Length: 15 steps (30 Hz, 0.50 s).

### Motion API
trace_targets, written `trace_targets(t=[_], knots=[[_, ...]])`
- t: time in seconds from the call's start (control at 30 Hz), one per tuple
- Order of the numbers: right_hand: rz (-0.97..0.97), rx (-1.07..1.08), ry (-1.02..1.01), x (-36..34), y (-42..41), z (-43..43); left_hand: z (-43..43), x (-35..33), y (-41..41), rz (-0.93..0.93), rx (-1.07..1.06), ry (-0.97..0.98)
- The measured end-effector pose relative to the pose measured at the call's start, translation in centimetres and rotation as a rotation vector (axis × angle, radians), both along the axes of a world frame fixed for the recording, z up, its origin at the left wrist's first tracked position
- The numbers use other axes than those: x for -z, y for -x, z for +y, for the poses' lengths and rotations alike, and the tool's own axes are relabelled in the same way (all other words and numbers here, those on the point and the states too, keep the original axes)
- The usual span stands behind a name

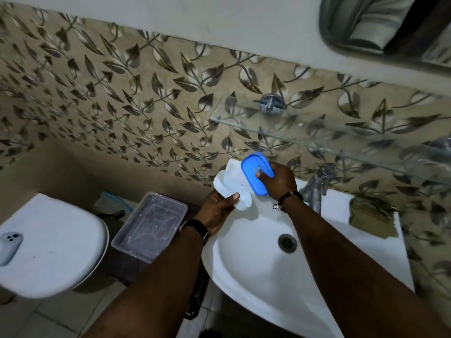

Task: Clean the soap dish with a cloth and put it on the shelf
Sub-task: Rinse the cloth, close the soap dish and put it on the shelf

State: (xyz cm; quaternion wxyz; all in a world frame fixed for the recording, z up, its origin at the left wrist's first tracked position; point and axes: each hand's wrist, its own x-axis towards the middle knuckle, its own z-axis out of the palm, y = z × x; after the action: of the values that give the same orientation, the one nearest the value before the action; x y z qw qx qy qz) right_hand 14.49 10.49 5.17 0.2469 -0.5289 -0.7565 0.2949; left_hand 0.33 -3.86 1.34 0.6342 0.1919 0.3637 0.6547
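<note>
Soap dish in two pieces over the sink (256, 276): left hand (217, 211) grips the white base (231, 181), right hand (278, 181) grasps the blue tray (256, 174). Wiping looks unfinished; the cloth (371, 218) lies unused, glass shelf (317, 132) awaits

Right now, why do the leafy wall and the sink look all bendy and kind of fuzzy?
Head view: the wide-angle lens curves straight lines, so the clear glass shelf and round white ceramic sink look tilted and bowed; the edges smear, blurring the white toilet lid; dim light leaves the floor dark, yet the blue oval plastic soap dish in the right hand stays fairly sharp.
</note>
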Motion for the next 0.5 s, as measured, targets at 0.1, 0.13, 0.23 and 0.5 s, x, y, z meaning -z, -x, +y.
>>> trace_targets(t=[0.1,0.13,0.23,0.5], knots=[[0.073,0.018,-0.124,-0.9,-1.1,-1.4,1.0,-0.7,-1.1,0.029,0.006,-0.021],[0.070,0.005,-0.138,-1.0,-1.4,-1.8,1.3,-1.0,-1.6,0.047,0.004,-0.020],[0.114,-0.071,-0.139,-1.3,-2.3,-3.2,2.0,-2.1,-3.0,0.134,0.010,-0.039],[0.389,-0.202,0.163,-2.1,-5.1,-6.6,2.6,-3.1,-4.8,0.229,0.004,-0.069]])
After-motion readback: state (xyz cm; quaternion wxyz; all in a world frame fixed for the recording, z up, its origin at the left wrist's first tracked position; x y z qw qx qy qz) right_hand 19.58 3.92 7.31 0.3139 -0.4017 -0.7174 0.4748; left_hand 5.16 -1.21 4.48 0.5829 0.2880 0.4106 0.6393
